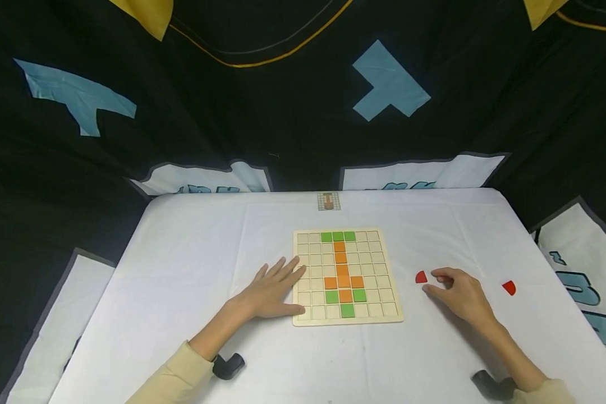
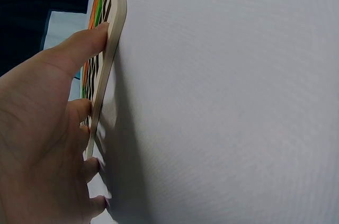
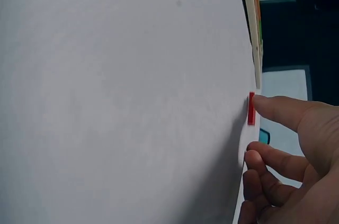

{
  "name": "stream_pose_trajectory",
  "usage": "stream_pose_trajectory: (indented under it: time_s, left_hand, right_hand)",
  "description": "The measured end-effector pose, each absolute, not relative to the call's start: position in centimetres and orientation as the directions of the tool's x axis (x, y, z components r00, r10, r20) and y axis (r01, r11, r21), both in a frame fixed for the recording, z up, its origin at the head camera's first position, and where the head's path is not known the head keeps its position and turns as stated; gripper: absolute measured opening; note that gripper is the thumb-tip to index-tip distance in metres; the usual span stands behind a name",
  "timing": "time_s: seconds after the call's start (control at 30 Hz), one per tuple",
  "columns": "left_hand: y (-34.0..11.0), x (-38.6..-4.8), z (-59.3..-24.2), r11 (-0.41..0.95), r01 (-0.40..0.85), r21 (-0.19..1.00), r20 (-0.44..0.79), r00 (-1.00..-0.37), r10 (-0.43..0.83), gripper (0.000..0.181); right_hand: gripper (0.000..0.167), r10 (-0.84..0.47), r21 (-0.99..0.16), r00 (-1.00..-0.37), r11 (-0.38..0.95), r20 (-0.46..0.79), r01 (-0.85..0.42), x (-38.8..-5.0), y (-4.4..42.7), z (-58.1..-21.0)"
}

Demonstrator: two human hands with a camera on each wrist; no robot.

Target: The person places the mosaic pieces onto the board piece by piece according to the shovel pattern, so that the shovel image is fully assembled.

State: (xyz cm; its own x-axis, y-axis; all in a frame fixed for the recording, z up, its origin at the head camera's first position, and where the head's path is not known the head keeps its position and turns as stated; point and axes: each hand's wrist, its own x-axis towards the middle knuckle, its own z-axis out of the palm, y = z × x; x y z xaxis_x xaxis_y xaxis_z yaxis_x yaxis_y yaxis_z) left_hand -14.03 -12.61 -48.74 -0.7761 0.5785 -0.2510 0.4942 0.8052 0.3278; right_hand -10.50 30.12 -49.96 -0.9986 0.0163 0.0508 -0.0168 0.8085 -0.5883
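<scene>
A square wooden grid board (image 1: 391,306) lies on the table, with green and orange square tiles (image 1: 342,269) set in its cells. My left hand (image 1: 267,294) rests on the board's left edge, fingers spread; in the left wrist view the thumb (image 2: 87,44) touches its border. To the board's right lies a small red quarter-round piece (image 1: 421,277). My right hand (image 1: 462,297) is just right of that piece, thumb and index finger apart. In the right wrist view the thumb overlaps the red piece's (image 3: 251,108) edge; whether they touch I cannot tell.
Another red quarter-round piece (image 1: 509,288) lies farther right on the white-covered table (image 1: 192,241). A small picture card (image 1: 329,201) with a grid pattern sits at the back edge, behind the board. Dark patterned cloth (image 1: 293,123) hangs beyond the table.
</scene>
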Motion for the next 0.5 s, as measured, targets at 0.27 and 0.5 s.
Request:
stream_pose_trajectory:
  time_s: [0.27,0.5]
  left_hand:
    - [-12.7,-14.1,-48.8,0.803,0.493,0.334,-0.252,-0.774,0.58,0.091]
    - [-12.6,-14.1,-48.7,0.807,0.496,0.321,-0.259,-0.774,0.578,0.091]
  right_hand:
    - [0.031,0.0,-0.572,-0.998,0.819,0.061,-0.035,-11.3,28.5,-50.0]
    - [0.026,-0.036,-0.581,-0.996,0.811,0.076,-0.073,-11.6,28.0,-49.9]
